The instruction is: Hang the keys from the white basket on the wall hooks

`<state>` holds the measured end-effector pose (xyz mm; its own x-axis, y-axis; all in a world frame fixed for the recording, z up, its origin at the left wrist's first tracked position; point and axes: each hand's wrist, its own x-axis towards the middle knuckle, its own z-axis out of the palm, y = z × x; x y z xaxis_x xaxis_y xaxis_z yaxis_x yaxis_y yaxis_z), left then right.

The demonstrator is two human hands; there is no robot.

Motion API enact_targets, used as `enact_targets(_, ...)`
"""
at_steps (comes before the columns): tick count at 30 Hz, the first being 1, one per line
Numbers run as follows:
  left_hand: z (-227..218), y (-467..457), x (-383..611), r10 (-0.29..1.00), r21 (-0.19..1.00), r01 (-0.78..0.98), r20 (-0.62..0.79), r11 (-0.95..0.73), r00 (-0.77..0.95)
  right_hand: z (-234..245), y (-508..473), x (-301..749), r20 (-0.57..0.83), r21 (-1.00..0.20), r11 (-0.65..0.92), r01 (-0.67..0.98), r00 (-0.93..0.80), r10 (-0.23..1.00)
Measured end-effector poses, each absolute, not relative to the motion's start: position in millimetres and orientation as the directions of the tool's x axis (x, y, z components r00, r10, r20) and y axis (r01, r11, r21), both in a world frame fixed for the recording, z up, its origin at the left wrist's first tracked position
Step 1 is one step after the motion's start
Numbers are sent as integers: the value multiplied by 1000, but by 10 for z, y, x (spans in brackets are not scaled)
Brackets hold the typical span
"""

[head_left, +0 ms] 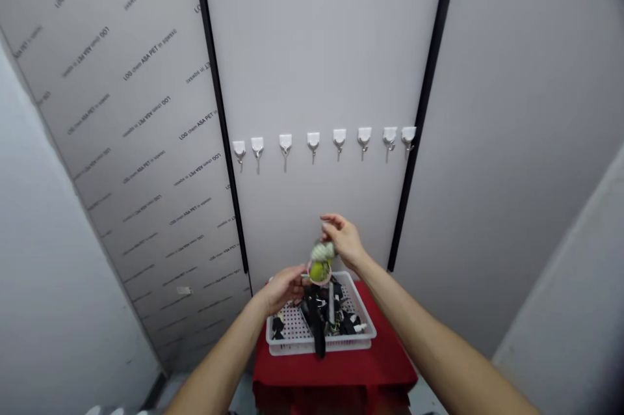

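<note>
A green charm (320, 264) with a pale green knotted top and a pinkish rim hangs above the basket, slightly blurred. My right hand (341, 238) pinches it from above, with thumb and forefinger together near its top. On the other side, my left hand (285, 288) has its fingers apart, the tips beside the charm's rim; whether they touch it I cannot tell. Beneath both hands is a white perforated basket (366, 322) holding a jumble of small things, mostly black. Among them is a dark strap (318, 330) that lies over the front rim.
A red cloth (336, 369) covers the table under the basket. On the white wall panel ahead runs a row of several white hooks (313, 142). Black strips (221, 96) edge that panel, and a wall with printed lettering (146, 122) stands at left.
</note>
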<state>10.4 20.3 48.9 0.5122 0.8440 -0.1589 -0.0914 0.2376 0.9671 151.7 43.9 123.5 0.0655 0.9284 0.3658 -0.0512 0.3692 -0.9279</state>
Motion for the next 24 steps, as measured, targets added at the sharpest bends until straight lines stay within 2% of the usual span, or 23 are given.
enact_targets(2,408,206,98,872,978,-57,-150,199,466,1255,468,1594,348,-932,357,-65,118,930)
enact_targets(4,282,203,113,902,986,2,-156,169,403,1160,438,1630,349,-936,345,71,44,936)
enact_targets(7,58,175,134,926,980,167,-163,110,341,801,252,1616,250,-848,352,396,-286,925)
enact_targets(9,-64,145,117,912,959,276,-167,63,375,519,77,1595,134,-715,424,556,-486,864)
enact_targets(10,-105,130,99,898,950,311,-168,37,407,400,-4,1587,102,-637,459,619,-522,847)
enact_targets(13,-146,88,44,874,918,392,-142,-59,464,196,-150,1577,148,-434,477,765,-461,875)
enact_targets(17,-103,22,46,901,851,487,-40,-196,432,145,-132,1562,161,-311,416,854,-384,909)
enact_targets(19,-86,-21,69,905,820,523,-11,-235,425,113,-95,1571,129,-312,381,870,-359,925)
enact_targets(21,-76,-60,86,914,786,566,-3,-249,407,66,-66,1604,129,-365,351,862,-326,936)
enact_targets(24,-48,-100,108,925,770,588,9,-249,380,21,-54,1677,216,-549,289,784,-202,955)
